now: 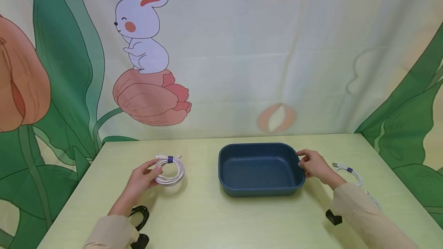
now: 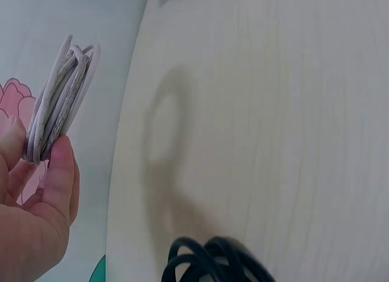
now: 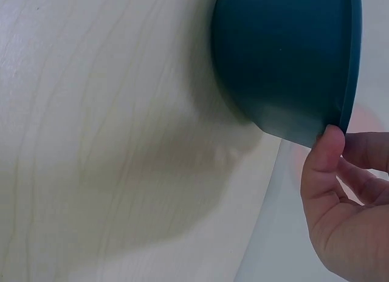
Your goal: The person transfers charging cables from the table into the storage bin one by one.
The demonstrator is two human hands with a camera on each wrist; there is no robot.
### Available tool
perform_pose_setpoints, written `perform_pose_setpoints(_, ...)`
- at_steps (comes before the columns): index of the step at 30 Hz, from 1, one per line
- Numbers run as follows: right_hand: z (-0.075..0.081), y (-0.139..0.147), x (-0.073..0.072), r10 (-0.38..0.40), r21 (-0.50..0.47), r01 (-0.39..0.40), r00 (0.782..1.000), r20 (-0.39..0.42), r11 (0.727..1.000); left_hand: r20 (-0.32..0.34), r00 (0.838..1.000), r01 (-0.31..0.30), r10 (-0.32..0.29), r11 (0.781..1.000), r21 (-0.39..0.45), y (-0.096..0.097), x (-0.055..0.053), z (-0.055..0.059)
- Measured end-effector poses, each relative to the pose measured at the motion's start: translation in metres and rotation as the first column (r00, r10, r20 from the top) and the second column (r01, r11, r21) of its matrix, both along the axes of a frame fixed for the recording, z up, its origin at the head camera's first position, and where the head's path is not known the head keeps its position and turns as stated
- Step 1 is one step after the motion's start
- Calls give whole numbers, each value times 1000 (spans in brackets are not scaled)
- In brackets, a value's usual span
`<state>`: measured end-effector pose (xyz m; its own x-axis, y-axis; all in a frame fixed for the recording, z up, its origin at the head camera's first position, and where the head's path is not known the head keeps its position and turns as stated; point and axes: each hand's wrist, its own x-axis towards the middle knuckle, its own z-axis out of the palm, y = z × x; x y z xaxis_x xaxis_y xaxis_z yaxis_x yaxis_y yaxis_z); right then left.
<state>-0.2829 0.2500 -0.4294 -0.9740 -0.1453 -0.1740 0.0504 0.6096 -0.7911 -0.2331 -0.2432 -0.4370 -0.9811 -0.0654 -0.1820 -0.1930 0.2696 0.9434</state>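
Note:
A coiled white cable (image 1: 180, 172) with a dark blue tie is pinched between the thumb and fingers of my left hand (image 1: 143, 176). In the left wrist view the coil (image 2: 58, 106) is edge-on above the fingertips, and its shadow falls on the table. At the middle of the table stands a dark blue rectangular bin (image 1: 261, 192), with nothing inside. My right hand (image 1: 313, 166) grips the bin's right rim, thumb outside and fingers over the edge. The right wrist view shows the thumb against the bin's outer wall (image 3: 279, 63).
Below my left hand lie a coiled black cable (image 1: 146, 218) and a black object (image 1: 141, 241), partly behind the sleeve. Near my right forearm are a white cable with a blue tie (image 1: 356, 174), another white cable (image 1: 374, 201) and a small black block (image 1: 333, 217). A printed curtain (image 1: 221, 68) hangs behind the table.

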Motion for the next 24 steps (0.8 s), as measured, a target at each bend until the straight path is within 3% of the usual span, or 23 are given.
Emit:
perform_pose_setpoints(10,-2,0,-1,-6,-2,6,1000,-3,1000,-10,1000,25,-25,999,26,15,-3,0)
perform_pose_setpoints(24,-2,2,-2,-6,2,6,1000,-10,1000,-12,1000,27,-27,997,67,36,-8,11)
